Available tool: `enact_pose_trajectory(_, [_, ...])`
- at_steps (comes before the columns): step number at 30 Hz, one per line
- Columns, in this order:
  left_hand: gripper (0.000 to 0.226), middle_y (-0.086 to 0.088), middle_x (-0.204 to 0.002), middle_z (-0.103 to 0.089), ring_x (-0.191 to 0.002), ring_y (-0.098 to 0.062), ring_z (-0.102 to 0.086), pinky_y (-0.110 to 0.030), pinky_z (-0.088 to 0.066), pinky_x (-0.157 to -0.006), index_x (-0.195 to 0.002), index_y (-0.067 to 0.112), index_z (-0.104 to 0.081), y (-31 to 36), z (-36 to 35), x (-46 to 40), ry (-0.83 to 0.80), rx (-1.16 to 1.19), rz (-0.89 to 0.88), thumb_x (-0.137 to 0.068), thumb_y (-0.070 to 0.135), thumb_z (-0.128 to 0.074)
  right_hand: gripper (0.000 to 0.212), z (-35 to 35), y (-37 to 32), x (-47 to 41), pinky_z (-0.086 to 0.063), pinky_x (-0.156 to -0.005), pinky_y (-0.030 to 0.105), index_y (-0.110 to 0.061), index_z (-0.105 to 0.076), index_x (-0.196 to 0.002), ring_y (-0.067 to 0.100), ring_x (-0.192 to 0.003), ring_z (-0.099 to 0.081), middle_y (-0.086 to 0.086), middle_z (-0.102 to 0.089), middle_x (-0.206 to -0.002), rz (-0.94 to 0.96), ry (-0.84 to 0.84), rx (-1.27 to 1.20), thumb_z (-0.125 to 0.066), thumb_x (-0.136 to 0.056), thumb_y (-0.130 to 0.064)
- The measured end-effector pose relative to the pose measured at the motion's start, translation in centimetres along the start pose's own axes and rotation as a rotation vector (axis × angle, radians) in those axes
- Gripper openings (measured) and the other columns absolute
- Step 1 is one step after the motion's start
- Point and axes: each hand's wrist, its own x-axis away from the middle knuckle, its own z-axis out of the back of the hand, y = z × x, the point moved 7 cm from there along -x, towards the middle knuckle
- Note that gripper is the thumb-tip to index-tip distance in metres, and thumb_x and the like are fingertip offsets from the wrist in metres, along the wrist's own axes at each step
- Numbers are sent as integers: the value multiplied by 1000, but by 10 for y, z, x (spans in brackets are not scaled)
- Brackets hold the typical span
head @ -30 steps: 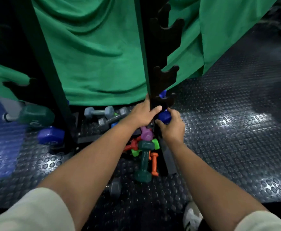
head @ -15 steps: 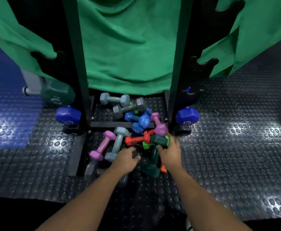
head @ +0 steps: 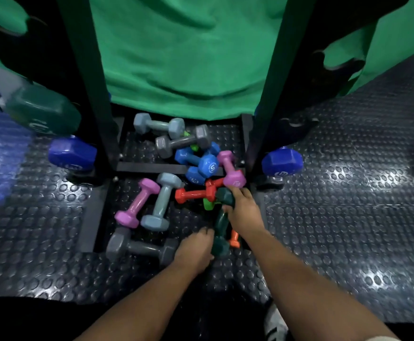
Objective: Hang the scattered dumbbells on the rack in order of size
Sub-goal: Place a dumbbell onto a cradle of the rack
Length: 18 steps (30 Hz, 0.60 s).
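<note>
Two hands are on one dark green dumbbell, which lies end-on in the pile on the floor between the rack uprights. Your right hand curls over its far head and the top of the handle; your left hand is at its near head, fingers bent against it (whether they wrap it fully I cannot tell).

Watch what rests on it. A red dumbbell and a bright green one cross right at the far head, and a purple dumbbell touches your right fingers. Lift straight up and those could roll, likely onto your knuckles or off toward the blue pair. An orange dumbbell sits tucked under your right wrist and could be dragged along.

Mind the order too. A teal dumbbell and a dark blue one already hang low on the left side, with the blue one's other head on the right. If this green one looks the match of the teal, seat both ends fully in their notches, or it may tip out.
</note>
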Motion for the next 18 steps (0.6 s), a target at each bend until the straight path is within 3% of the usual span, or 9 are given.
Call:
enact_pose_trajectory(7, [60,-9,-137,-57,-129,-29,-54,-39,-47,-105,-138,13,-45,-10,-2,-5,11,-86,-146,-91,37,-74,61,6,0,2,-49,-103,38,-30,-50,-147,29,-121,-58,3,-48,-140,-38,14,-98,-76,-92,-24])
enact_pose_trajectory(11, [61,-3,-138,-56,-126,-27,-57,-40,-48,-106,-140,18,-48,-34,34,9,-40,-52,-239,-89,36,-76,58,16,-5,14,-50,-96,38,-31,-52,-145,31,-113,-60,5,-54,-127,-60,43,-144,-77,-92,-29])
enact_pose_trajectory(14, [59,0,-136,-56,-129,-22,-52,-39,-43,-111,-138,20,-48,-49,67,27,-36,-110,-272,-88,37,-75,56,31,-28,29,-49,-87,32,-30,-56,-140,27,-108,-62,3,-57,-121,-46,139,-226,-79,-89,-33])
enact_pose_trajectory(18, [55,0,-134,-57,-125,-23,-54,-41,-45,-109,-137,21,-44,-57,117,56,27,-291,-345,-91,39,-68,58,63,-68,58,-53,-96,39,-31,-56,-138,22,-109,-63,-2,-58,-126,-11,316,-366,-81,-86,-37])
